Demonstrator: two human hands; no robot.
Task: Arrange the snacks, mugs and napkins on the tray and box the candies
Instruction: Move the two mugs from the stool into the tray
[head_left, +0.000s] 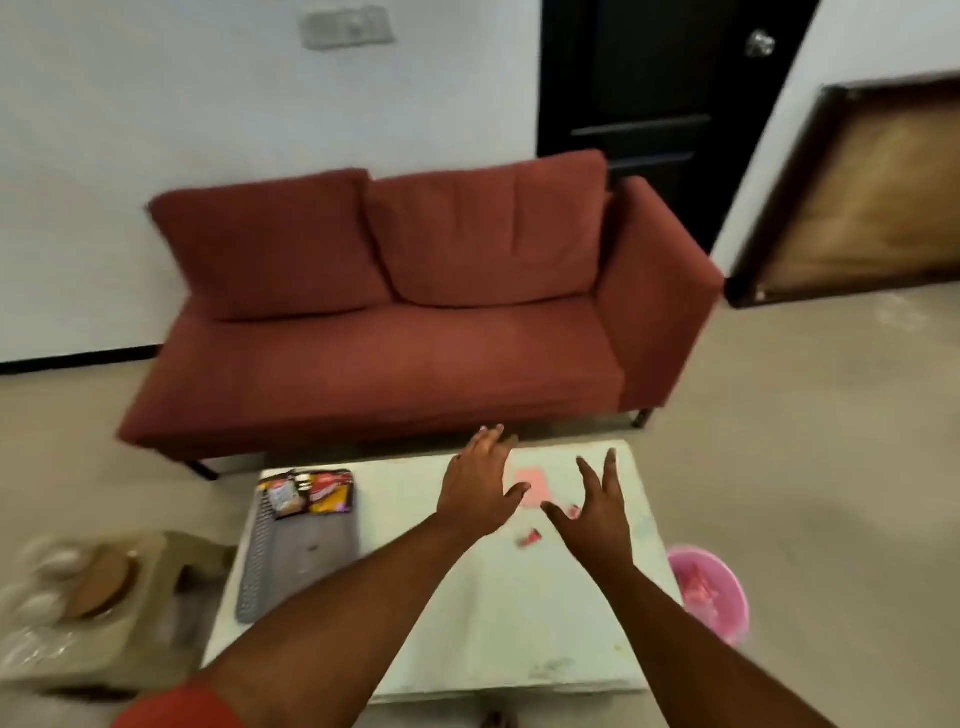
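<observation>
Tray (306, 545), box (532, 486) and bucket (730, 618) around a white worktop (519, 623)

The grey tray lies along the worktop's left edge. It holds two snack packets, both at its far end: one pale (283, 499), one red and yellow (330, 491), side by side and touching. The near part of the tray is bare.

The pink box lies flat towards the far edge of the worktop, near the middle. It is too blurred to tell whether anything is in it.

Two small pink-red candies lie loose on the worktop, near the box. One (529, 538) lies towards the middle and the other (573, 512) is just beside the right thumb.

The pink bucket stands on the floor off the worktop's right edge, with pink-red pieces (698, 587) inside, too blurred to count.

The left hand (480, 483) reaches over the far edge, fingers straight and spread, holding nothing. The right hand (597, 514) is just right of the box, also with its fingers splayed apart and empty. The box shows between the two hands.

Off the left edge sits a low stand (171, 587) carrying white round things (62, 566), too blurred to name. A red sofa (395, 322) stands beyond the worktop.
</observation>
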